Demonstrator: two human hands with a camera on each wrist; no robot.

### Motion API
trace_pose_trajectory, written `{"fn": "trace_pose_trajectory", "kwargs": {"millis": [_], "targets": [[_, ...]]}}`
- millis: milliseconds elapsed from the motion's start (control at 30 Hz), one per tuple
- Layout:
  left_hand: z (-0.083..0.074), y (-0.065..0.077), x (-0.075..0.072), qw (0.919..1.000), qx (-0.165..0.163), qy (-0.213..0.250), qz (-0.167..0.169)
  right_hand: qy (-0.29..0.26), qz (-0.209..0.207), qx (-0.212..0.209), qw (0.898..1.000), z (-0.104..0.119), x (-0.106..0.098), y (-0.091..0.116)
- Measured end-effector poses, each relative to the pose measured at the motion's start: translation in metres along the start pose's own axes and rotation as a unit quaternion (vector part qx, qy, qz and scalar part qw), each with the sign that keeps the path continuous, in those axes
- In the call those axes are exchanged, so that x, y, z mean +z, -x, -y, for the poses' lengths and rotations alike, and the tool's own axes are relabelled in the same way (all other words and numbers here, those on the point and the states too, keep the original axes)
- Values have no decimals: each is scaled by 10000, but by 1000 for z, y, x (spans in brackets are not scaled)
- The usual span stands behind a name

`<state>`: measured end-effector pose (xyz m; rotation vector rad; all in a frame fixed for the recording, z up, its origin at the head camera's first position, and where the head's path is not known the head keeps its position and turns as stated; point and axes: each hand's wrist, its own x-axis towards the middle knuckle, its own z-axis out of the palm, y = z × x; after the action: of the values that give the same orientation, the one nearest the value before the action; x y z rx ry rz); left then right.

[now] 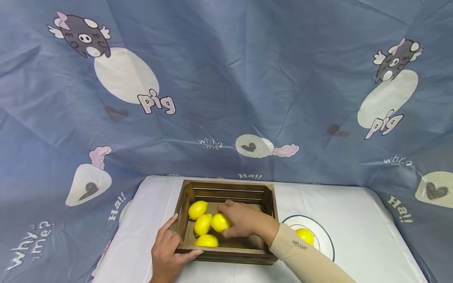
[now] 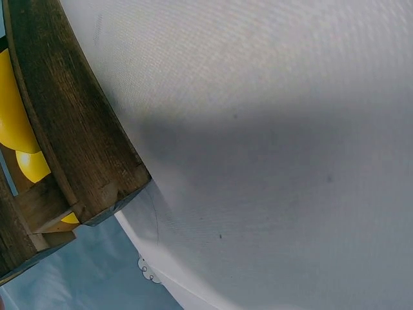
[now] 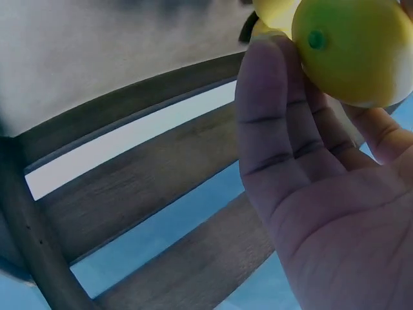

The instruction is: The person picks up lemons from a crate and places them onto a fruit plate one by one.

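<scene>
Inside a brown slatted wooden crate (image 1: 233,255), my right hand (image 1: 244,220) holds a yellow lemon (image 1: 220,223) between thumb and fingers. The right wrist view shows this lemon (image 3: 355,51) with a green spot at its end, against the fingers. Three more lemons, the back one (image 1: 198,210), the middle one (image 1: 203,225) and the front one (image 1: 207,240), lie on the crate's left side. My left hand (image 1: 168,249) grips the front left corner of the crate, thumb along the front and fingers at the left side. The left wrist view shows mostly the crate wall (image 2: 77,116).
Right of the crate, a white plate with a dark rim (image 1: 327,232) carries another lemon (image 1: 305,236), partly behind my right sleeve (image 1: 308,255). A white cloth (image 1: 371,236) covers the table. Blue printed fabric (image 1: 212,78) hangs behind and at both sides.
</scene>
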<state>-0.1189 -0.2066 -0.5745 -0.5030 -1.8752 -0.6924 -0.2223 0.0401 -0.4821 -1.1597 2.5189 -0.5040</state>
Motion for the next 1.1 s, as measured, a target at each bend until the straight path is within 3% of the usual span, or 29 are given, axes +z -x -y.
{"fn": "trace_pose_trajectory", "kwargs": {"millis": [467, 767, 1100], "targets": [[-2, 4, -1, 9999, -13, -150, 40, -323, -483, 237, 9980, -24, -4, 0], [-4, 3, 0, 9998, -135, -150, 85, -745, -567, -323, 9951, -8, -19, 7], [-2, 1, -1, 9999, -39, -92, 49, -725, -808, -326, 9936, -2, -29, 21]]}}
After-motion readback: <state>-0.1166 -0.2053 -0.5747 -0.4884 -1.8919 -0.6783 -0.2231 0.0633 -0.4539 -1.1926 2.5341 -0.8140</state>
